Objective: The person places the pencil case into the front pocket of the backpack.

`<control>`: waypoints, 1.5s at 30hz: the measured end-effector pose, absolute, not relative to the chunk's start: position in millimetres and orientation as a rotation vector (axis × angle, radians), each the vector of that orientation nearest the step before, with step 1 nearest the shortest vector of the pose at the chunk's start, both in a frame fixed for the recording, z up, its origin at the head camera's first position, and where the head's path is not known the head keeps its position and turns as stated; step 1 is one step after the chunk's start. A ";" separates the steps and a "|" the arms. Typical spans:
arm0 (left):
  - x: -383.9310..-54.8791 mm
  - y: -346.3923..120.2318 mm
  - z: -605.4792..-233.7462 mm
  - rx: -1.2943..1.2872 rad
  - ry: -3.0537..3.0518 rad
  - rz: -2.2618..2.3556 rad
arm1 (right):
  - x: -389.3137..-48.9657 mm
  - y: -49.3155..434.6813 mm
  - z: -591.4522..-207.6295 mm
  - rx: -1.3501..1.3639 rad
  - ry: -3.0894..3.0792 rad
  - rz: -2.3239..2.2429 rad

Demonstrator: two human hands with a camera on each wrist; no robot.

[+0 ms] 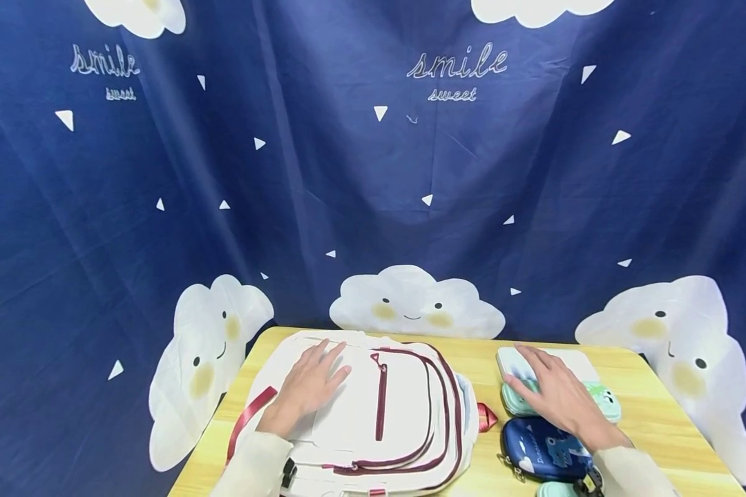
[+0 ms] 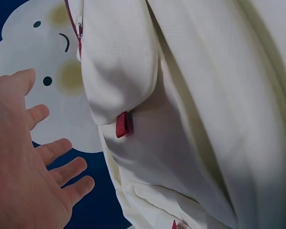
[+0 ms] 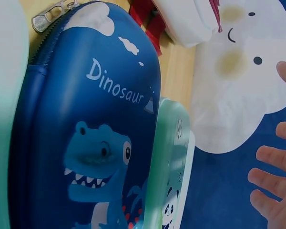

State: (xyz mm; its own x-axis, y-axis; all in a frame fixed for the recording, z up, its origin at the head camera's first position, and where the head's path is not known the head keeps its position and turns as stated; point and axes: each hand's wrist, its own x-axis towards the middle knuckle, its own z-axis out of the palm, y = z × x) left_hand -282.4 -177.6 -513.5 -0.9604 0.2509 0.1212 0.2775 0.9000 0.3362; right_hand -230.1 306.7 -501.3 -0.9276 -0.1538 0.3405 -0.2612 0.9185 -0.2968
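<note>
A white backpack (image 1: pixel 351 414) with dark red zips lies on its back on the left of the table. Above its left part, my left hand (image 1: pixel 307 386) is spread with nothing in it; the left wrist view shows those fingers (image 2: pixel 66 171) apart, beside the bag. My right hand (image 1: pixel 556 393), likewise empty with fingers extended, is over a group of cases. Under it are a white case (image 1: pixel 575 360) and a mint-green panda case (image 1: pixel 606 402), partly hidden. Nearer me lies a dark blue zipped case (image 3: pixel 105 62) printed with a dinosaur and the word Dinosaur.
The wooden table (image 1: pixel 671 442) meets a dark blue cloth (image 1: pixel 360 172) with clouds and triangles behind it. Another mint-green case (image 1: pixel 555 489) shows at the lower edge. Red straps (image 1: pixel 251 414) stick out from the backpack's sides.
</note>
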 end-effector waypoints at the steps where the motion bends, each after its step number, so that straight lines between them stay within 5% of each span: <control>1: -281.4 -177.2 -513.1 -0.419 -2.990 -0.551 | -229.0 306.8 -501.5 0.306 -2.768 0.490; 45: -232.8 -150.0 -530.2 -0.644 -2.904 -0.754 | -153.0 336.0 -517.1 0.196 -2.864 0.409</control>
